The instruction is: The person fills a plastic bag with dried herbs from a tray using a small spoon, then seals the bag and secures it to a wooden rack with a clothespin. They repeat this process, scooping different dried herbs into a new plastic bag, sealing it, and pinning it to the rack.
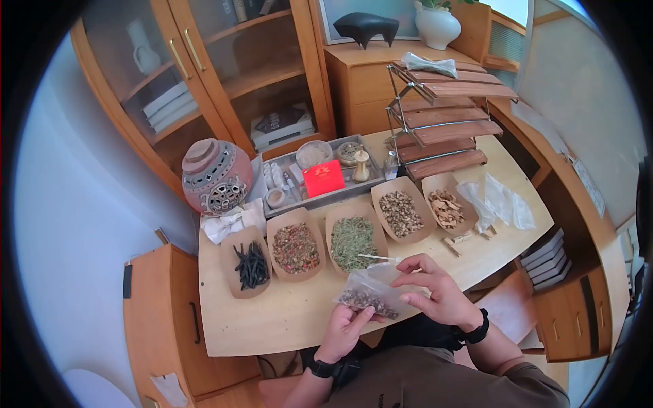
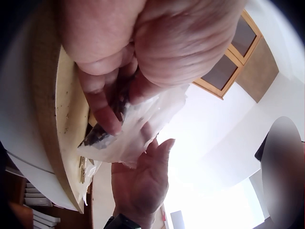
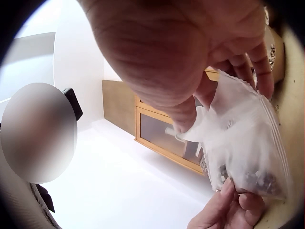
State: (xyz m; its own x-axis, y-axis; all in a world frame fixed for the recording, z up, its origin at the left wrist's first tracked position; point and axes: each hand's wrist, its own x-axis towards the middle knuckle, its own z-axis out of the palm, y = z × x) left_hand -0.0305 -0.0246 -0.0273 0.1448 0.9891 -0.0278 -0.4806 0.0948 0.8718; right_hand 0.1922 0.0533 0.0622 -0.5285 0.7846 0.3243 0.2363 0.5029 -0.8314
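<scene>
The clear plastic bag (image 1: 373, 294) with dark dried pieces in its lower part is tilted over the table's front edge. My left hand (image 1: 347, 333) grips its bottom corner, thumb on top; in the left wrist view the fingers curl round the bag (image 2: 143, 129). At the bag's upper side is my right hand (image 1: 442, 296), thumb apart from the bent, spread fingers. The right wrist view shows those fingertips close against the bag (image 3: 248, 129); contact is hard to tell. A thin white stick (image 1: 377, 258) reaches from the green herbs (image 1: 352, 241) toward the right fingertips.
Paper trays hold black strips (image 1: 251, 266), reddish mixed pieces (image 1: 295, 249), brown pieces (image 1: 400, 213) and tan slices (image 1: 446, 208). Behind them stand a grey tray (image 1: 326, 198) with a red packet, a patterned jar (image 1: 216, 177) and a tiered wooden rack (image 1: 452, 119). Empty bags (image 1: 507, 204) lie right.
</scene>
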